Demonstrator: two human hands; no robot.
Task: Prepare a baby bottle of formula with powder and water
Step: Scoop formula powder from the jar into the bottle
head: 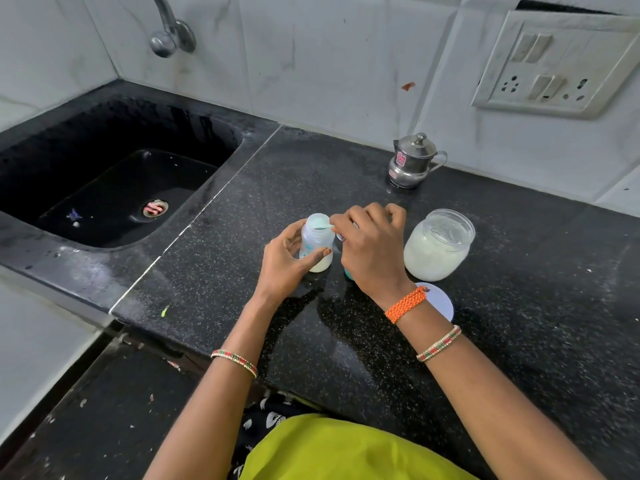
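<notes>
1 baby bottle [317, 242] gripped in left hand [285, 259], right hand [372, 245] just beside

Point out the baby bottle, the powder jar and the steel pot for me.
baby bottle [316, 242]: head view, on its clear side wall.
powder jar [437, 249]: head view, on its glass body.
steel pot [412, 162]: head view, on its belly below the lid.
</notes>
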